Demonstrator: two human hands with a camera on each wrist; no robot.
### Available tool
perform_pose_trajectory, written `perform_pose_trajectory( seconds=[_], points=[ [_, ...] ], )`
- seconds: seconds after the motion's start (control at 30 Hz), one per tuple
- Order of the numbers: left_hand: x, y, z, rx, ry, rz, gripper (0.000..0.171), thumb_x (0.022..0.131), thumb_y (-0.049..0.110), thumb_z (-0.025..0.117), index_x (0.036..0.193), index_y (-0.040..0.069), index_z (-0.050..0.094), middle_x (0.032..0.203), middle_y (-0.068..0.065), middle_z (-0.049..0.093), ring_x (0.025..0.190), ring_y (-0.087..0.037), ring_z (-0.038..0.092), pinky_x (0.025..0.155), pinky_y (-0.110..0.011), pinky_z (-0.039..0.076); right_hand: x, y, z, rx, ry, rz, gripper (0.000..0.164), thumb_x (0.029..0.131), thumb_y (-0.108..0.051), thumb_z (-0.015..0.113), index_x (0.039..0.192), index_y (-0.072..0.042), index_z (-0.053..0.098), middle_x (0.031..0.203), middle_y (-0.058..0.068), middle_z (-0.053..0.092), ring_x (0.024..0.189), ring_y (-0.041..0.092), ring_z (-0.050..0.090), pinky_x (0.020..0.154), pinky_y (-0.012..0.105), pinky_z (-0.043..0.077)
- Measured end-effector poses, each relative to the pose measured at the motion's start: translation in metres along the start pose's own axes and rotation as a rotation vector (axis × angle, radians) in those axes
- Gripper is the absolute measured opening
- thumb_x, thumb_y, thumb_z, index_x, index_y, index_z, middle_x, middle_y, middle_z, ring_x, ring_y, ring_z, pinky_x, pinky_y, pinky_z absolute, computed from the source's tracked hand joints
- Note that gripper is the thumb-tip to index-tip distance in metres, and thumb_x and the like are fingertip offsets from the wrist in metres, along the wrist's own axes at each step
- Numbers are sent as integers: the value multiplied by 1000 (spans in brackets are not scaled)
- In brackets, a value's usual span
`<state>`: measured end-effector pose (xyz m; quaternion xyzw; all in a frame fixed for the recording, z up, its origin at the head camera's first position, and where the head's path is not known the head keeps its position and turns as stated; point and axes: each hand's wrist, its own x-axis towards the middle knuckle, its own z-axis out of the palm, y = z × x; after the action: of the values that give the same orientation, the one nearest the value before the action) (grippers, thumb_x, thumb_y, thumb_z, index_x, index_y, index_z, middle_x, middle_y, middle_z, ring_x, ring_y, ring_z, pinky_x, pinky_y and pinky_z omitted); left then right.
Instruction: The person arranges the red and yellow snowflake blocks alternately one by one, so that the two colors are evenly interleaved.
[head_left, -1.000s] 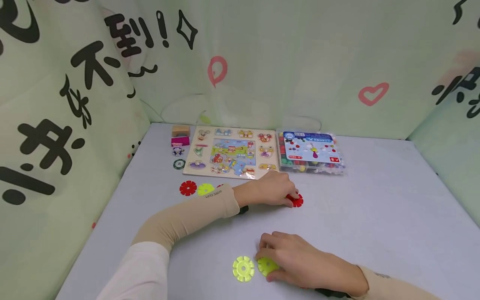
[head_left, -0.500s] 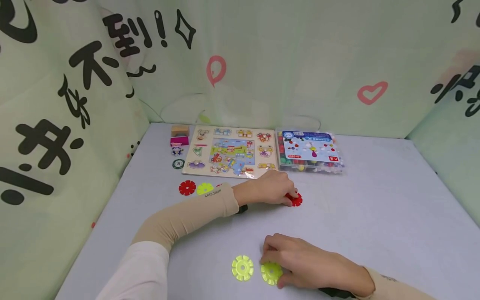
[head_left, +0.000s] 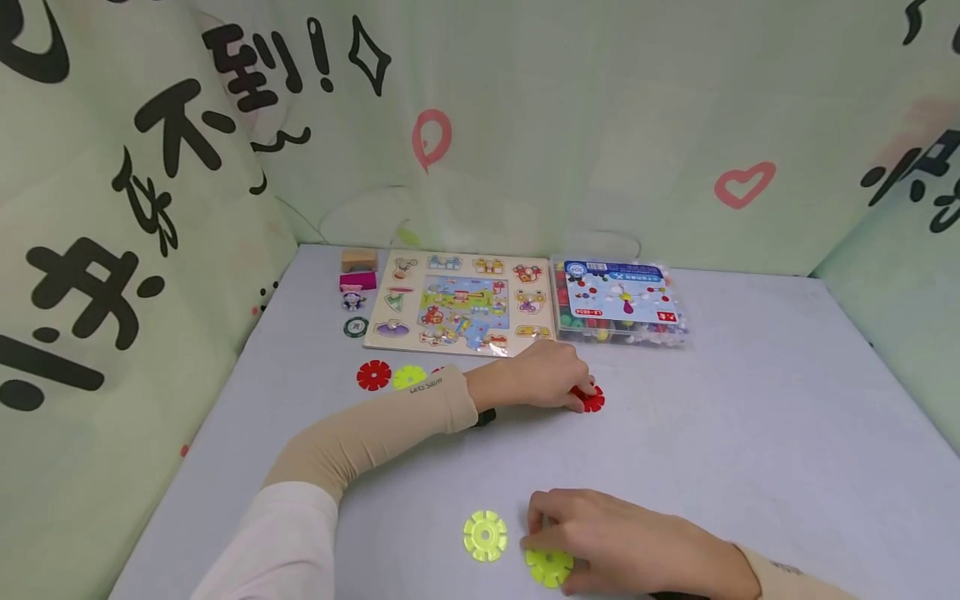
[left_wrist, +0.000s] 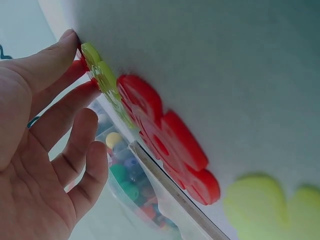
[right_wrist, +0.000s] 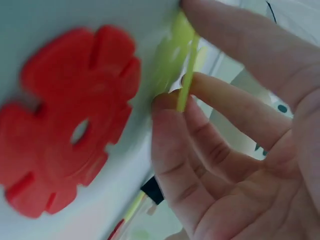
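Note:
Near the table's middle my left hand [head_left: 543, 375] pinches a red notched plastic snowflake disc [head_left: 593, 402] at the table surface, thumb and fingertips at its edge. In the left wrist view a row of discs leads to those fingertips, with a larger red disc [left_wrist: 160, 140] in front. Closer to me, my right hand [head_left: 611, 537] pinches a yellow-green snowflake disc [head_left: 550, 570] by its edge, thumb on one side and fingers on the other. A second yellow-green disc [head_left: 485, 536] lies flat to its left. The right wrist view has another red disc [right_wrist: 65, 125] on the table.
Behind my left hand lie a wooden picture puzzle board [head_left: 382, 312] and a clear box of beads [head_left: 622, 296]. Small blocks, a figurine [head_left: 352, 297] and a round chip [head_left: 356, 327] stand at the back left. A red disc [head_left: 373, 375] and a yellow-green disc [head_left: 408, 377] lie beside my left sleeve.
My right hand has drawn the yellow-green disc toward me and slightly right, widening the gap to the other one. My left hand has stayed at the red disc.

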<state>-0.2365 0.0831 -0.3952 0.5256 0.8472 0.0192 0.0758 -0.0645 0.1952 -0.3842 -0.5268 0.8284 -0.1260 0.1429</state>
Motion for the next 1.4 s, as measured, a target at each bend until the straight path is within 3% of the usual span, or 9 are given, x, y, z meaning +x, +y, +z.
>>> perform_pose_trajectory(
  seconds=[0.1, 0.23, 0.53, 0.63, 0.73, 1.0, 1.17, 1.27, 1.4],
  points=[
    [0, 1, -1, -5, -2, -1, 41, 86, 47, 63, 124, 31, 63, 112, 10, 70, 87, -4, 60, 68, -18, 46, -1, 6, -2, 61, 11, 27, 38, 73, -22, 80, 109, -27, 68, 100, -14, 56, 86, -5, 51, 72, 8, 42],
    [1, 1, -1, 1, 0, 1, 41, 86, 48, 63, 124, 31, 63, 110, 10, 70, 85, -4, 60, 68, -18, 46, -8, 24, -16, 157, -2, 183, 34, 73, -31, 80, 106, -30, 69, 98, -17, 57, 85, -5, 52, 73, 13, 46],
    [4, 2, 1, 4, 3, 25, 39, 86, 47, 64, 121, 30, 65, 109, 10, 71, 85, -4, 60, 68, -18, 46, -58, 131, -51, 116, 166, 564, 44, 65, -34, 86, 104, -19, 72, 94, -10, 65, 81, 6, 56, 68, 22, 50],
    [5, 2, 1, -10, -5, 22, 40, 86, 47, 64, 123, 30, 64, 111, 10, 70, 86, -4, 59, 69, -17, 46, -64, 153, -48, 130, 212, 630, 49, 65, -36, 86, 107, -16, 72, 96, -7, 66, 80, 10, 55, 67, 22, 49],
    [7, 2, 1, -20, -5, 20, 40, 86, 47, 64, 122, 31, 65, 112, 10, 70, 87, -4, 60, 69, -17, 46, -63, 161, -43, 104, 260, 616, 51, 64, -39, 86, 108, -16, 72, 94, -8, 66, 79, 11, 54, 67, 22, 48],
    [8, -1, -3, -35, -25, 8, 37, 86, 46, 65, 119, 31, 67, 113, 11, 69, 88, -4, 59, 70, -18, 47, -58, 155, -41, 46, 297, 624, 51, 63, -37, 86, 108, -17, 73, 93, -5, 62, 82, 13, 52, 65, 22, 45],
    [12, -1, -6, -84, -55, -3, 39, 84, 48, 66, 119, 32, 66, 101, 14, 67, 82, -5, 55, 66, -18, 44, -48, 129, -42, 38, 290, 646, 41, 64, -42, 85, 96, -21, 73, 92, -6, 59, 84, 12, 54, 67, 23, 47],
    [16, -1, -7, -112, -28, 0, 38, 84, 48, 66, 117, 31, 67, 90, 13, 66, 76, -7, 54, 61, -19, 40, -35, 97, -40, -12, 257, 535, 32, 67, -44, 83, 89, -25, 70, 90, -11, 59, 81, 6, 55, 69, 23, 48],
    [23, 1, -9, -124, -11, 0, 41, 84, 51, 65, 121, 32, 65, 98, 13, 69, 80, -5, 55, 61, -20, 37, -8, 47, -29, -54, 135, 278, 38, 75, -49, 75, 105, -28, 68, 99, -15, 57, 87, 0, 53, 75, 23, 49]
  ],
)
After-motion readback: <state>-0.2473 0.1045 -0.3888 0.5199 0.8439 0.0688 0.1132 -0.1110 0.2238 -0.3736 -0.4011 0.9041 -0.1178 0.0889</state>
